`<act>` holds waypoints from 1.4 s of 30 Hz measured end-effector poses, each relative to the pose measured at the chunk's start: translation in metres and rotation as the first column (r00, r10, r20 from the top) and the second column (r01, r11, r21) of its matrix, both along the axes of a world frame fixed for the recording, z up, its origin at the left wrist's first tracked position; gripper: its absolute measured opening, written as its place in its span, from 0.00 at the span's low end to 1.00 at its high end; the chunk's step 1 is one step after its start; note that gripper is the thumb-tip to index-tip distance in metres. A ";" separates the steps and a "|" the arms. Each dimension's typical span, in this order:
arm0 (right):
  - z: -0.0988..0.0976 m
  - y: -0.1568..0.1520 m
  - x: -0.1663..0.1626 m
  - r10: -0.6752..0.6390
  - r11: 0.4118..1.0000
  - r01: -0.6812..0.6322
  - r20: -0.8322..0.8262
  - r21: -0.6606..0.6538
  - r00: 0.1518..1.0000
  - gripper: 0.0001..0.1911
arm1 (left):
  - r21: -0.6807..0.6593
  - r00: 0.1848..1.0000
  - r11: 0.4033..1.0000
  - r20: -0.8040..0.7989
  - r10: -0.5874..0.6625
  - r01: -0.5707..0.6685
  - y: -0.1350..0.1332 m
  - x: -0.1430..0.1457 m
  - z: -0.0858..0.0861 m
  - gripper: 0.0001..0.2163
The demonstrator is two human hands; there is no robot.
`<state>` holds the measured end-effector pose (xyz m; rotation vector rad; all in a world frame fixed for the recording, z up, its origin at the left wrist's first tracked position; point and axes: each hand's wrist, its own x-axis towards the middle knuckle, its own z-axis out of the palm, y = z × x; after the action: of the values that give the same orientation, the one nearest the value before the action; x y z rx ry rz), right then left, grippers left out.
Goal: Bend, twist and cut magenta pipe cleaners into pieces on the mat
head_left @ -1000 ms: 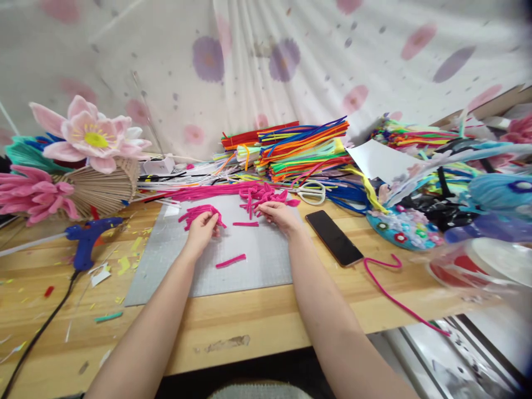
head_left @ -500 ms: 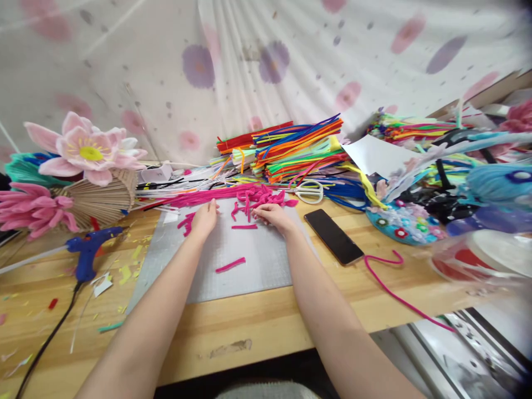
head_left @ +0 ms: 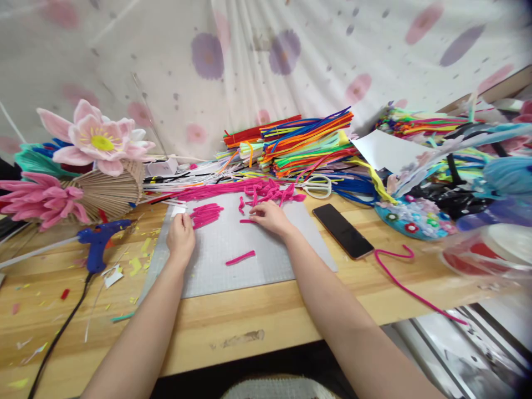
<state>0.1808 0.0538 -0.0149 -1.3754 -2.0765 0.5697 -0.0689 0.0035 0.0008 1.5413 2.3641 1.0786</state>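
My right hand [head_left: 271, 218] is over the upper middle of the grey cutting mat [head_left: 216, 277]. Its fingertips close on the right end of a short pink pipe cleaner piece [head_left: 246, 221]. At the mat's left side, my left hand [head_left: 181, 237] is closed, and whatever its fingers hold is hidden. Just right of it lies a stack of short pink pipe cleaner pieces [head_left: 208, 215]. Another loose pink piece [head_left: 240, 257] rests lower on the mat. Beyond my right hand is a heap of bent pink pieces [head_left: 270, 191], beside a long pink pipe cleaner bundle [head_left: 203, 190].
White-handled scissors [head_left: 318, 187] and a phone [head_left: 343, 231] lie to the right, with a long pink pipe cleaner [head_left: 399, 288]. A blue glue gun [head_left: 97, 246], its cord and scraps are at left. Colourful pipe cleaner bundles [head_left: 307, 141] and fluffy flowers [head_left: 93, 138] line the back.
My left hand has moved left and nearer to me, uncovering the stack of short pink pieces. My right hand has come down onto the short piece. The view has shifted slightly.
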 end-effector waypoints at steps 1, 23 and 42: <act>0.000 -0.002 -0.003 -0.002 0.999 0.001 0.015 0.035 1.000 0.10 | -0.012 1.000 1.000 0.000 -0.003 0.003 -0.002 -0.003 0.000 0.13; 0.002 -0.021 -0.043 0.116 0.993 -0.120 -0.330 0.007 0.937 0.16 | 0.117 0.897 0.894 0.047 -0.439 0.432 -0.014 0.017 -0.003 0.05; -0.006 -0.017 -0.064 0.137 0.953 -0.268 -0.590 -0.141 0.796 0.12 | 0.102 0.507 0.837 0.754 -0.418 0.537 -0.017 0.047 -0.004 0.12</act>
<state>0.1168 0.0364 -0.0207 -0.9215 -1.6931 1.1796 -0.0215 -0.0139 -0.0028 1.2153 1.2914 1.0724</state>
